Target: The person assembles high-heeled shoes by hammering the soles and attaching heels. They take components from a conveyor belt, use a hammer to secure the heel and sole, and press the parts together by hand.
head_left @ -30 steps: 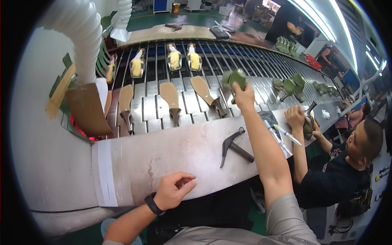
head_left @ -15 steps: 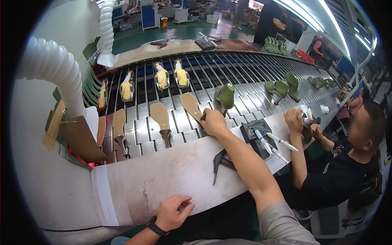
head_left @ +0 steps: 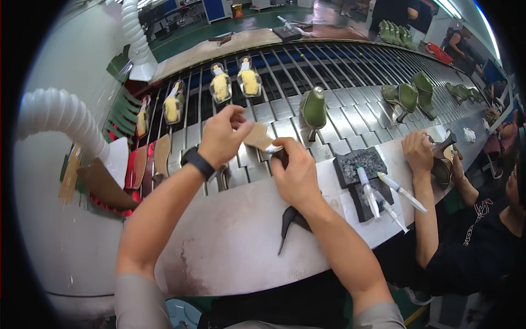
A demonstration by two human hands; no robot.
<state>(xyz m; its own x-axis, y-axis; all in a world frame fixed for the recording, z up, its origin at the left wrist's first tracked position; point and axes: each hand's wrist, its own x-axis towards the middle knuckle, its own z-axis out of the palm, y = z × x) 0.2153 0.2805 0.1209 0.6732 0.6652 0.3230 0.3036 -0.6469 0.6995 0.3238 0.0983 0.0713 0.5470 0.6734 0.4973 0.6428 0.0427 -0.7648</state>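
My right hand (head_left: 296, 171) grips the heel end of a tan shoe sole (head_left: 256, 136), lifted a little above the slatted metal conveyor (head_left: 339, 123). Fingers bent and thumb apart, my left hand (head_left: 222, 137) is at the sole's front end; whether it touches is unclear. Behind my left wrist, another heeled sole is mostly hidden. A further tan sole (head_left: 162, 153) lies to the left. A green heeled shoe (head_left: 314, 108) stands on the conveyor, right of the held sole. Below my right hand, a dark curved tool (head_left: 287, 222) rests on the pale ledge (head_left: 219, 247).
Dark blocks (head_left: 361, 166) with several syringe-like applicators (head_left: 368, 192) lie right of my forearm. Beyond them a co-worker's hand (head_left: 419, 151) handles a shoe. Yellow-filled shoe parts (head_left: 221, 86) ride the rollers. White ducts (head_left: 68, 118) and a brown flap (head_left: 104, 183) crowd the left.
My left hand has risen from the ledge's front to the sole's front end. My right hand has lifted and turned the sole, drawing it off the conveyor. The view has shifted.
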